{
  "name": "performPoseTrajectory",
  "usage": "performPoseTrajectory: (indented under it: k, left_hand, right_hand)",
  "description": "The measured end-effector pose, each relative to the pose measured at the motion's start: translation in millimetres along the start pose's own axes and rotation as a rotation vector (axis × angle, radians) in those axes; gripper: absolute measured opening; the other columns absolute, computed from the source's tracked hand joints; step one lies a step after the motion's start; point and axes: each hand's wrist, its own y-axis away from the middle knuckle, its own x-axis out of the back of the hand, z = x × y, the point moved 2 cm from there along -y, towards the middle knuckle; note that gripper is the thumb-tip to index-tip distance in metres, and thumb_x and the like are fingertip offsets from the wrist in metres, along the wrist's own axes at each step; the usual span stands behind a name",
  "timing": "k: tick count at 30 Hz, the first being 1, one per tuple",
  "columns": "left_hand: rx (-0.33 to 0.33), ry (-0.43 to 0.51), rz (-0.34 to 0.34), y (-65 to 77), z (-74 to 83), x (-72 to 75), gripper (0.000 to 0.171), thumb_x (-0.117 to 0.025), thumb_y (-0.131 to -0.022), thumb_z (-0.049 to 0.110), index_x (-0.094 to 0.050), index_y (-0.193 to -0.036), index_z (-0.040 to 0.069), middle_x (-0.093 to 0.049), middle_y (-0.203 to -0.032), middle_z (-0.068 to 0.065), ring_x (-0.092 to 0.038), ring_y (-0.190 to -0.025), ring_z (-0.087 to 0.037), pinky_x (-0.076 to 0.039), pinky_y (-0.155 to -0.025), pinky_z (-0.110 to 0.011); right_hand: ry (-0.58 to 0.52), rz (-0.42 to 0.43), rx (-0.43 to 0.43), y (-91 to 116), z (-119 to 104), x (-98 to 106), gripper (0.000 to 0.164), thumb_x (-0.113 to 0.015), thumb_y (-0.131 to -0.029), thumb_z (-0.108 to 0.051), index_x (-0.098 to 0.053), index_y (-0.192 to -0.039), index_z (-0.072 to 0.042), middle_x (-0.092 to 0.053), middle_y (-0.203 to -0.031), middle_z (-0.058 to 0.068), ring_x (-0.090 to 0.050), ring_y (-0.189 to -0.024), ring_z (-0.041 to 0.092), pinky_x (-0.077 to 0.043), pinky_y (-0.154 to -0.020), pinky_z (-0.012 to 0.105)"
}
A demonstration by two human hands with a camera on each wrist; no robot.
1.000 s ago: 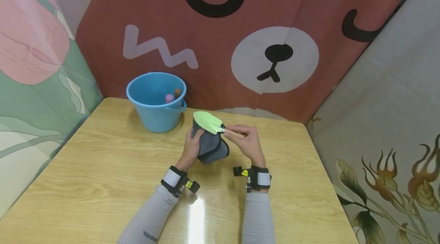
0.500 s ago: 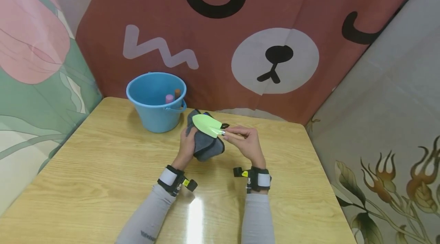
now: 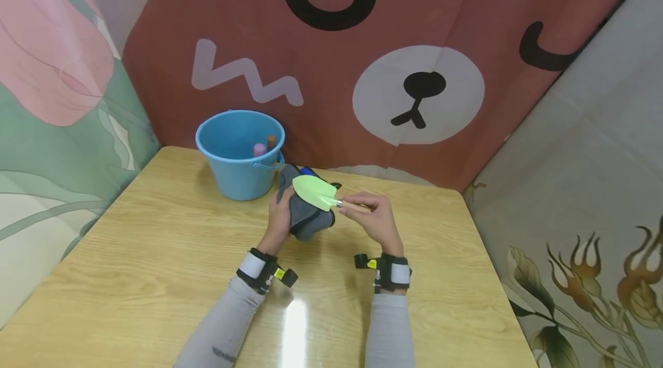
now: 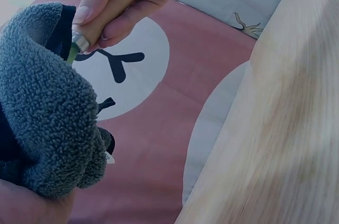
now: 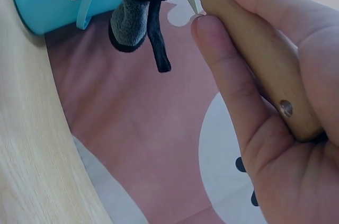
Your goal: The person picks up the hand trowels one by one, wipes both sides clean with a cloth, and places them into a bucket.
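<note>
In the head view my left hand [image 3: 279, 219] grips a bunched grey cloth [image 3: 305, 219] with a dark edge. My right hand [image 3: 380, 219] holds a garden trowel by its wooden handle [image 5: 259, 54], thumb on one side and fingers on the other. The trowel's light green blade [image 3: 313, 192] points left and lies over the cloth. From the left wrist, the fluffy cloth [image 4: 47, 97] hides most of the blade, leaving the metal collar [image 4: 79, 42] in sight. A black strap [image 5: 158, 38] hangs by the cloth in the right wrist view.
A light blue bucket [image 3: 239, 181] stands at the back left of the wooden table [image 3: 181, 253], close to the cloth. Inside it show a pink handle end [image 3: 259, 150] and a brown one [image 3: 271, 141]. A printed curtain [image 3: 331, 80] hangs behind the table.
My left hand and the cloth have shifted a little left, and a blue part now shows behind the blade. The trowel sits slightly lower, still in my right hand.
</note>
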Motion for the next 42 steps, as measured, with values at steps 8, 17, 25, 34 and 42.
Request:
performPoseTrajectory:
  k: [8,17,25,34,42]
  left_hand:
    - [0.001,0.039,0.022,-1.5,1.3,0.1,0.046,-0.050,-0.103,0.032,-0.057,-0.132,-0.003,-0.063,-0.111,0.000,-0.062,-0.098,-0.009,-0.049,-0.090,-0.021]
    - [0.016,0.077,0.044,-2.3,2.9,3.2,0.043,-0.052,-0.103,0.033,-0.056,-0.130,-0.001,-0.063,-0.109,0.000,-0.063,-0.097,-0.010,-0.051,-0.089,-0.022]
    - [0.038,0.115,0.069,-6.6,4.2,9.3,0.048,-0.050,-0.103,0.036,-0.051,-0.136,0.001,-0.057,-0.117,-0.002,-0.058,-0.105,-0.012,-0.048,-0.094,-0.022]
    - [0.044,0.202,0.057,-8.6,7.5,17.1,0.051,-0.051,-0.103,0.039,-0.046,-0.142,0.006,-0.054,-0.130,-0.003,-0.054,-0.117,-0.015,-0.045,-0.102,-0.026]
    - [0.047,0.240,0.063,-7.5,11.9,16.5,0.051,-0.051,-0.103,0.038,-0.046,-0.142,0.006,-0.056,-0.131,-0.002,-0.055,-0.118,-0.015,-0.046,-0.101,-0.025]
  right_hand:
    - [0.002,-0.009,-0.018,3.5,-10.1,1.2,0.026,-0.084,-0.083,-0.008,-0.078,-0.106,0.002,-0.076,-0.106,0.015,-0.069,-0.099,0.021,-0.060,-0.076,0.030]
    - [-0.002,-0.028,-0.047,8.6,-25.4,0.4,0.027,-0.081,-0.084,-0.004,-0.076,-0.108,0.008,-0.075,-0.106,0.019,-0.070,-0.098,0.017,-0.060,-0.079,0.031]
    - [0.011,-0.039,-0.080,6.5,-8.2,3.3,0.027,-0.082,-0.084,-0.004,-0.077,-0.109,0.003,-0.075,-0.108,0.018,-0.070,-0.099,0.019,-0.060,-0.079,0.032]
    - [0.019,-0.039,-0.073,8.0,9.5,12.7,0.029,-0.082,-0.086,-0.011,-0.077,-0.111,0.001,-0.075,-0.107,0.014,-0.070,-0.098,0.020,-0.060,-0.080,0.032]
    - [0.090,0.028,-0.090,10.6,9.4,21.1,0.024,-0.082,-0.087,-0.026,-0.081,-0.105,-0.011,-0.076,-0.107,0.006,-0.070,-0.101,0.022,-0.058,-0.085,0.036]
